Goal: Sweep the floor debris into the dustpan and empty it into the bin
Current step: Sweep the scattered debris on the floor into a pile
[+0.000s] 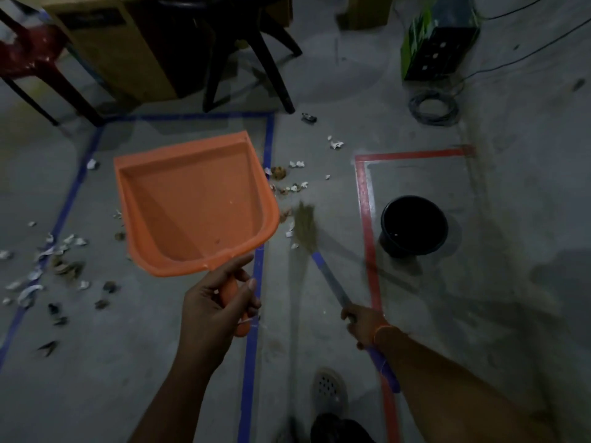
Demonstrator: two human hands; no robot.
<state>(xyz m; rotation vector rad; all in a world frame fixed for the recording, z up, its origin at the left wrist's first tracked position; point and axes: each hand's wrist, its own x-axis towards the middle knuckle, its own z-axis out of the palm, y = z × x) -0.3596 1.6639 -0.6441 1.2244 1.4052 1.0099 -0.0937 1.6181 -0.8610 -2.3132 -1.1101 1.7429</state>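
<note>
While dim light flattens detail, the grey concrete floor point(511, 219) reads clearly, marked by a blue tape outline point(252, 330) on the left and a red tape outline point(364, 199) on the right. At far left, a red chair point(28, 55) is cut off by the frame edge; torn paper and leaf debris point(57, 263) lies scattered along the blue tape. My left hand point(214, 302) grips the handle of the orange dustpan point(195, 199), fingers wrapped round it, pan held above the floor and empty. More debris point(295, 187) sits just right of the pan. My right hand point(364, 324) grips the broom point(329, 276) handle; its bristles are motion-blurred. Inside the red outline stands the black bin point(414, 225), contents too dark to tell. A coiled cable point(435, 107) lies beyond it.
</note>
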